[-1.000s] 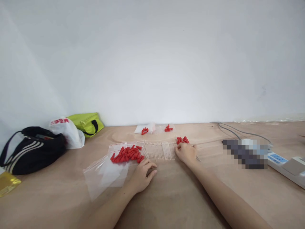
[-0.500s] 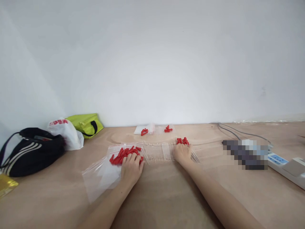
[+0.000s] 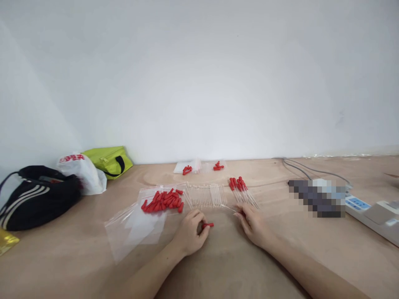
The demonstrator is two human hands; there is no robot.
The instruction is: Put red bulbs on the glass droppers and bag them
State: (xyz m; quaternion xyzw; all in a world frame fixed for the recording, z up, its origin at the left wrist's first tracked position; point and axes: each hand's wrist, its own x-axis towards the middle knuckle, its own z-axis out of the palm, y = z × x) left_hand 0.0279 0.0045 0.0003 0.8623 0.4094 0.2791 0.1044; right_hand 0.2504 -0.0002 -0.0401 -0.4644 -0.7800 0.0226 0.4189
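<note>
My left hand (image 3: 192,233) pinches a small red dropper bulb (image 3: 208,225) between thumb and fingers, its narrow end pointing right. Closed on a thin, clear dropper tube (image 3: 229,207), my right hand (image 3: 252,224) holds it with one end out to the left. The tube and bulb are apart. A row of bare dropper tubes (image 3: 204,196) lies side by side beyond my hands. Past my right hand, several droppers (image 3: 239,187) lie together with red bulbs on their far ends. A pile of loose red bulbs (image 3: 163,201) rests on clear zip bags (image 3: 134,232) at left.
Small bags (image 3: 204,167) with red bulbs lie near the wall. At left are a black bag (image 3: 40,199), a white plastic bag (image 3: 82,174) and a lime-green pouch (image 3: 107,162). A power strip (image 3: 370,214) with grey cables and a blurred dark object (image 3: 316,198) are at right.
My left hand has left the pile and come right and nearer with a red bulb. The right hand has moved from the capped droppers toward me, now with a tube in its fingers.
</note>
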